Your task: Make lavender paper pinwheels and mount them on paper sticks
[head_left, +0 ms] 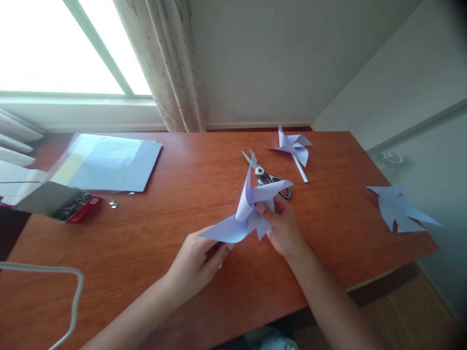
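Head view: two bare hands hold one pale lilac paper pinwheel with curled blades (pixel 243 209) above a reddish-brown wooden table (pixel 127 248). Right hand (pixel 284 223) is clamped on it, thumb near the centre and fingers behind; left hand (pixel 195 260) is closed on its lower left, though the blade hides exactly which part is pinched. Just beyond lies one pair of black-and-white-handled scissors (pixel 263 175), blades parted. Farther back rests one second pale paper pinwheel with a white stick (pixel 292 146); one slit sheet of pale paper (pixel 392 209) overhangs the table's right edge. Leftward are one pile of pale blue sheets in clear plastic (pixel 142 165), one open grey-and-red box of metal pieces (pixel 82 206), and one bent white cable (pixel 77 287). Several tiny pale specks, too small to count, lie near the scissors.
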A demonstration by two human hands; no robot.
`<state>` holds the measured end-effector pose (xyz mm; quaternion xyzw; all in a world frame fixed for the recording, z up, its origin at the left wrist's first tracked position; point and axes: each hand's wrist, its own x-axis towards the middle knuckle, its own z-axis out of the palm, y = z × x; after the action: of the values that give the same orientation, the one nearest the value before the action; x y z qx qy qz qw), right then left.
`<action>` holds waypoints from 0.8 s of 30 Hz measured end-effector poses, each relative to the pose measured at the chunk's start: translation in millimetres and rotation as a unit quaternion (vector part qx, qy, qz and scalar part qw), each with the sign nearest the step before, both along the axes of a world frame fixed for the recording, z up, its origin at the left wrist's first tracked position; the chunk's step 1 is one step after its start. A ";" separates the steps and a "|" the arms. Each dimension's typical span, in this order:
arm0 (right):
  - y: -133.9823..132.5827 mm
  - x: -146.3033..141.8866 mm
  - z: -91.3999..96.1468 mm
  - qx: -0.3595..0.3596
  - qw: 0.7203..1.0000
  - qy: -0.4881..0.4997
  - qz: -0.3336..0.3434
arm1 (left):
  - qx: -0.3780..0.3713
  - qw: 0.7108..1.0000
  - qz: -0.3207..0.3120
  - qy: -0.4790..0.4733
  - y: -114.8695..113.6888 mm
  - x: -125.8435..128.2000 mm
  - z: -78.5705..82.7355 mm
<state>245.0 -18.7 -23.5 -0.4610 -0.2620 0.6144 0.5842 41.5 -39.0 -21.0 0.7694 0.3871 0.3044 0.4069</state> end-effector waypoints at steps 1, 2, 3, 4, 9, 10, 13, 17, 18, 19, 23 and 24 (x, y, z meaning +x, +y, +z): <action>-0.2 0.4 -0.3 0.004 1.000 -0.002 0.001 | -0.005 1.000 0.000 0.000 0.1 0.1 -0.7; -0.4 0.7 -0.6 0.007 1.000 -0.007 0.001 | -0.007 1.000 0.000 0.000 0.1 0.2 -1.3; -0.5 1.0 -0.9 0.009 1.000 -0.015 -0.001 | -0.005 1.000 0.000 0.002 0.1 0.3 -1.8; -0.4 1.2 -1.1 0.010 1.000 -0.025 -0.004 | 0.002 1.000 -0.002 0.003 -0.1 0.3 -2.1; -0.1 0.4 -1.0 0.004 0.999 -0.052 -0.004 | 0.004 1.000 -0.002 0.021 -1.0 -1.0 -2.6; -0.3 0.1 -0.7 0.007 0.999 -0.049 -0.004 | -0.006 1.000 -0.001 0.022 -1.0 -1.4 -2.9; -2.1 0.5 0.4 0.021 1.000 -0.017 0.007 | -0.045 0.999 -0.004 0.007 -0.8 -2.8 -4.1; -3.9 3.8 2.9 0.051 0.996 0.045 0.050 | -0.155 0.986 -0.013 -0.053 -1.4 -4.2 -4.9; -3.9 4.7 3.7 0.060 0.995 0.057 0.060 | -0.188 0.979 -0.016 -0.072 -1.9 -4.3 -4.9; -3.6 5.5 4.5 0.068 0.993 0.065 0.067 | -0.220 0.971 -0.018 -0.090 -2.4 -4.2 -4.7; -1.7 7.0 5.2 0.064 0.996 0.051 0.038 | -0.292 0.947 -0.020 -0.134 -5.1 -3.2 -1.7; -1.2 7.1 4.4 0.055 0.997 0.045 0.024 | -0.296 0.946 -0.026 -0.132 -6.0 -3.2 -0.2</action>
<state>252.1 -19.9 -19.0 -0.3933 -0.2800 0.6333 0.6048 38.4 -45.0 -21.2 0.5771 0.3824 0.2646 0.6714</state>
